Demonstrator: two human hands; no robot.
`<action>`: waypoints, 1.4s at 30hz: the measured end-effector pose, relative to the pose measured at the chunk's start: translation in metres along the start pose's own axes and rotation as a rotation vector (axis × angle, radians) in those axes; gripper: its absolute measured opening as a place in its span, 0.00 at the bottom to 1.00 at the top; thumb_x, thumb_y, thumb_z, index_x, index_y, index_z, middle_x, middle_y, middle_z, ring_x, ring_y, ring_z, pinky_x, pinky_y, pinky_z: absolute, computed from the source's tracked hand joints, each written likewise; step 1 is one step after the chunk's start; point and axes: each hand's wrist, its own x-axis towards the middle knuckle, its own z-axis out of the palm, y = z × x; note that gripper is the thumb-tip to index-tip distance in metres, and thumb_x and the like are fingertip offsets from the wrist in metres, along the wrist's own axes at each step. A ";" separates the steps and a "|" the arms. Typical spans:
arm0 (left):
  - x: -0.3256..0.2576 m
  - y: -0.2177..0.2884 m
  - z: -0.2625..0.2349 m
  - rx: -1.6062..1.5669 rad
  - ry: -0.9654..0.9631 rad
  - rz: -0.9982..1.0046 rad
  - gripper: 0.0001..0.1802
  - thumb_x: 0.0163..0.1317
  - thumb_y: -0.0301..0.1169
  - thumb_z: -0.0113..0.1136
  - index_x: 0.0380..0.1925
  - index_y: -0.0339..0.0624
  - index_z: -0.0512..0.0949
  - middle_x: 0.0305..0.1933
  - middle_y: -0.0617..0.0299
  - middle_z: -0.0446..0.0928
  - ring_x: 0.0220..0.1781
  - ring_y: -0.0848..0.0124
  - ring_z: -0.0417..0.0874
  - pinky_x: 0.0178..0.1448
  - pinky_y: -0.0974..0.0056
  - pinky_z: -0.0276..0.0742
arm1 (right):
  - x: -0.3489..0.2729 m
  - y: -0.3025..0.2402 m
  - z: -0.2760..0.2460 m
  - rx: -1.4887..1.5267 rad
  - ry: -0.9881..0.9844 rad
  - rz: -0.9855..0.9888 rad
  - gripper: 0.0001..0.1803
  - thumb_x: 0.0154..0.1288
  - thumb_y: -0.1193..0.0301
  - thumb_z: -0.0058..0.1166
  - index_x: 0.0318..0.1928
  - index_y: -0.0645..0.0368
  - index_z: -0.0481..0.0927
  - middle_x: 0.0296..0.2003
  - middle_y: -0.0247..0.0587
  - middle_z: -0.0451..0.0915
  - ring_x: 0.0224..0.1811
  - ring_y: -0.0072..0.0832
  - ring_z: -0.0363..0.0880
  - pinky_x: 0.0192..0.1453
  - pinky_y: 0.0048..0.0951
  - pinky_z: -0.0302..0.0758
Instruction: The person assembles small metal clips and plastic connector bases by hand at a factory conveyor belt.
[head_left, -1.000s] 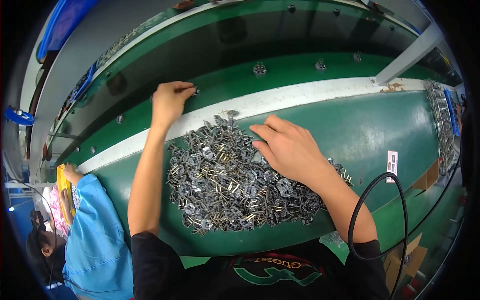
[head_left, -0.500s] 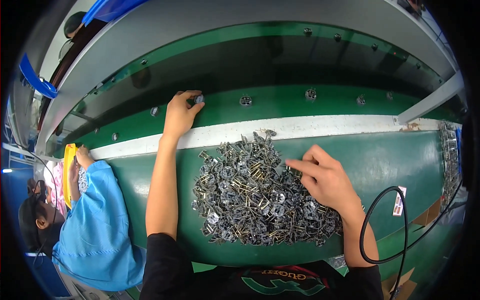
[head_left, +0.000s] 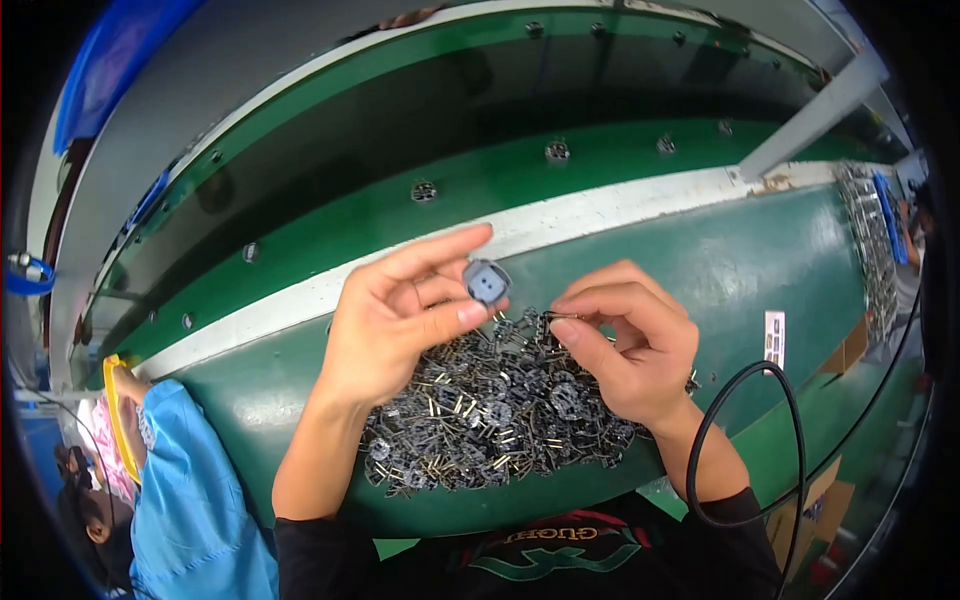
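Note:
My left hand [head_left: 400,315] is raised over the pile and pinches a small grey square part [head_left: 487,282] with two holes between thumb and fingers. My right hand [head_left: 625,345] is just to its right, fingertips closed on a thin small metal piece [head_left: 553,317]. Below both hands lies a heap of several small metal and grey parts [head_left: 490,420] on the green bench [head_left: 740,260].
A white strip [head_left: 600,205] runs along the bench beside a green conveyor belt [head_left: 480,170] carrying a few spaced parts. A black cable [head_left: 745,440] loops at my right forearm. A person in a blue coat [head_left: 190,500] sits at my left. More parts [head_left: 865,240] lie at the far right.
My left hand came back from the belt to above the pile and now holds a grey part. My right hand lifted from the heap with a small metal piece.

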 end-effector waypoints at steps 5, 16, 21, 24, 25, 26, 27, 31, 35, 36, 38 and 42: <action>-0.012 -0.007 0.023 0.072 -0.037 0.027 0.23 0.53 0.10 0.65 0.51 0.26 0.77 0.47 0.53 0.78 0.47 0.67 0.83 0.53 0.66 0.84 | -0.001 -0.009 -0.006 -0.234 0.046 -0.161 0.11 0.51 0.83 0.68 0.36 0.63 0.83 0.32 0.39 0.79 0.25 0.22 0.77 0.22 0.22 0.73; -0.015 -0.018 0.035 0.129 -0.018 0.047 0.23 0.49 0.08 0.66 0.49 0.26 0.78 0.47 0.53 0.76 0.48 0.66 0.83 0.54 0.64 0.86 | -0.006 -0.002 -0.002 -0.358 0.049 -0.285 0.12 0.48 0.83 0.67 0.34 0.62 0.80 0.29 0.39 0.77 0.23 0.29 0.77 0.22 0.26 0.72; -0.013 -0.020 0.031 0.111 0.005 0.054 0.24 0.48 0.08 0.68 0.48 0.25 0.79 0.42 0.56 0.75 0.47 0.66 0.84 0.52 0.65 0.86 | -0.009 0.002 0.004 -0.406 0.096 -0.323 0.12 0.48 0.82 0.67 0.34 0.62 0.79 0.29 0.39 0.77 0.23 0.29 0.77 0.22 0.27 0.72; -0.014 -0.020 0.028 0.109 0.027 0.043 0.25 0.47 0.09 0.69 0.48 0.26 0.79 0.41 0.57 0.75 0.45 0.68 0.83 0.51 0.66 0.86 | -0.008 0.001 0.006 -0.401 0.120 -0.351 0.12 0.48 0.82 0.66 0.35 0.62 0.79 0.29 0.39 0.76 0.22 0.29 0.76 0.22 0.27 0.72; -0.013 -0.020 0.025 0.130 0.009 0.058 0.25 0.46 0.09 0.69 0.48 0.25 0.79 0.40 0.57 0.75 0.45 0.69 0.83 0.51 0.66 0.86 | -0.008 -0.002 0.006 -0.324 0.098 -0.263 0.13 0.47 0.83 0.66 0.35 0.63 0.79 0.30 0.39 0.76 0.23 0.29 0.77 0.22 0.27 0.72; -0.012 -0.021 0.023 0.152 -0.008 0.073 0.25 0.46 0.09 0.69 0.48 0.25 0.79 0.40 0.58 0.75 0.45 0.70 0.83 0.51 0.66 0.86 | -0.008 -0.003 0.006 -0.245 0.077 -0.175 0.14 0.46 0.83 0.66 0.36 0.63 0.79 0.30 0.39 0.76 0.23 0.30 0.77 0.22 0.27 0.73; -0.011 -0.022 0.021 0.153 -0.011 0.069 0.25 0.46 0.09 0.69 0.48 0.25 0.79 0.40 0.58 0.75 0.45 0.70 0.83 0.51 0.66 0.86 | -0.009 -0.003 0.006 -0.245 0.081 -0.172 0.14 0.46 0.83 0.66 0.36 0.63 0.79 0.30 0.39 0.76 0.23 0.30 0.77 0.22 0.27 0.73; -0.010 -0.022 0.025 0.149 -0.026 0.101 0.24 0.46 0.09 0.69 0.48 0.24 0.79 0.39 0.58 0.76 0.46 0.69 0.82 0.51 0.65 0.87 | -0.011 0.000 0.004 -0.311 0.061 -0.243 0.11 0.54 0.85 0.64 0.38 0.64 0.79 0.33 0.42 0.77 0.27 0.26 0.75 0.26 0.23 0.72; -0.010 -0.024 0.027 0.152 0.000 0.071 0.24 0.47 0.08 0.68 0.47 0.24 0.78 0.41 0.56 0.76 0.46 0.67 0.83 0.51 0.64 0.87 | -0.014 0.003 0.006 -0.380 0.083 -0.333 0.12 0.53 0.85 0.64 0.39 0.64 0.79 0.32 0.42 0.77 0.26 0.25 0.75 0.26 0.22 0.72; -0.009 -0.026 0.026 0.155 -0.004 0.065 0.24 0.47 0.08 0.68 0.47 0.24 0.78 0.41 0.56 0.76 0.46 0.67 0.83 0.51 0.64 0.87 | -0.014 0.003 0.006 -0.381 0.089 -0.328 0.12 0.53 0.85 0.64 0.39 0.64 0.79 0.32 0.42 0.77 0.26 0.25 0.75 0.26 0.22 0.72; -0.008 -0.028 0.025 0.101 -0.044 0.118 0.23 0.48 0.08 0.67 0.48 0.23 0.78 0.43 0.55 0.76 0.47 0.66 0.83 0.51 0.64 0.87 | -0.013 0.001 0.006 -0.185 0.093 -0.117 0.12 0.52 0.85 0.65 0.38 0.64 0.80 0.32 0.41 0.77 0.26 0.26 0.76 0.25 0.23 0.72; -0.005 -0.027 0.027 0.088 -0.046 0.120 0.24 0.48 0.07 0.66 0.49 0.24 0.78 0.44 0.55 0.76 0.46 0.67 0.83 0.52 0.65 0.86 | -0.013 0.003 0.008 -0.355 0.121 -0.213 0.11 0.51 0.84 0.66 0.37 0.63 0.82 0.32 0.40 0.78 0.25 0.26 0.76 0.25 0.23 0.72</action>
